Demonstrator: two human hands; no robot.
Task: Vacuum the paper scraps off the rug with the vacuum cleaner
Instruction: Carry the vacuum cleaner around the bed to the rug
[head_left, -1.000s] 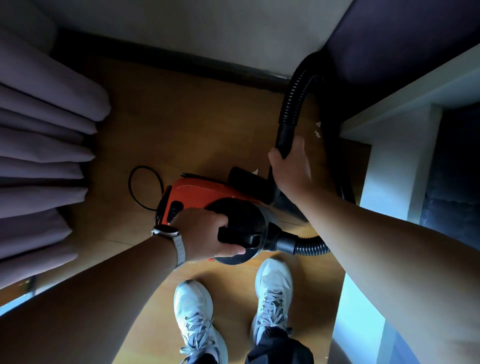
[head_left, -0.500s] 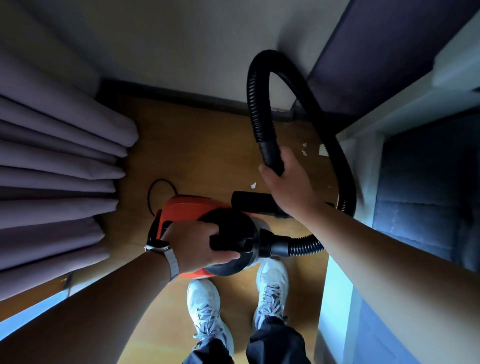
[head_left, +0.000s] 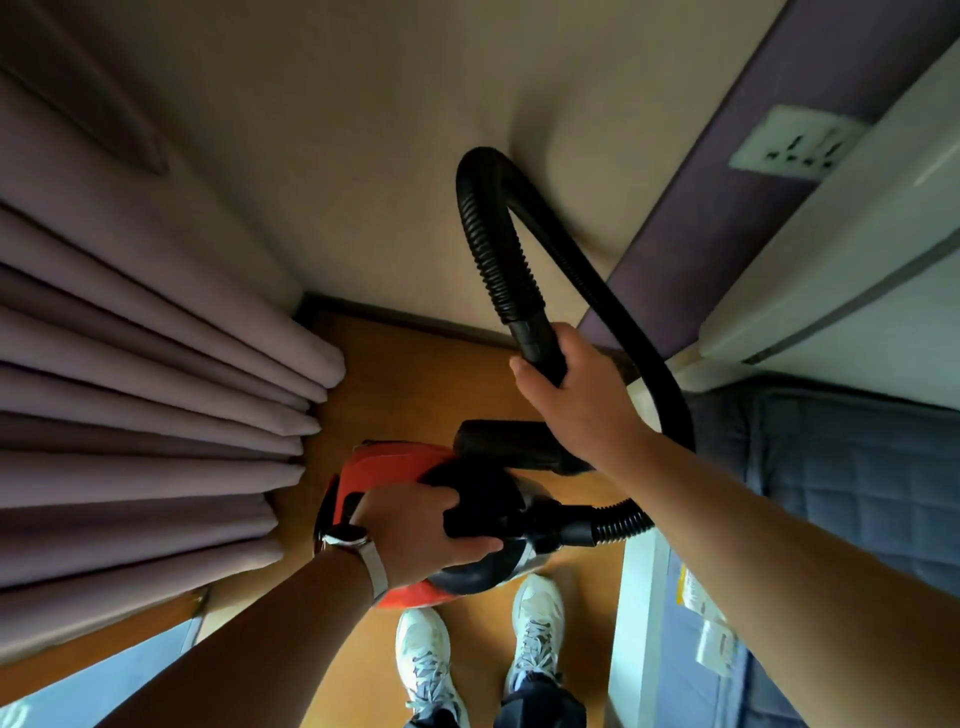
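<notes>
A small orange and black vacuum cleaner (head_left: 389, 470) hangs above the wooden floor, lifted clear of it. My left hand (head_left: 415, 530) grips its black carry handle from above. My right hand (head_left: 576, 395) grips the rigid black end of the ribbed hose (head_left: 488, 239), which loops up in front of the wall and back down to the cleaner's front. A black nozzle piece (head_left: 498, 441) shows just below my right hand. No rug or paper scraps are in view.
Pleated mauve curtains (head_left: 130, 415) hang along the left. A bed with a grey quilted mattress (head_left: 852, 467) and white frame stands on the right, with a wall socket (head_left: 795, 145) above it. My white shoes (head_left: 535, 618) stand on a narrow strip of wooden floor (head_left: 415, 384).
Both hands have risen, lifting the vacuum cleaner off the floor and the hose loop higher. My view has tilted up toward the wall; the floor scraps have left the view.
</notes>
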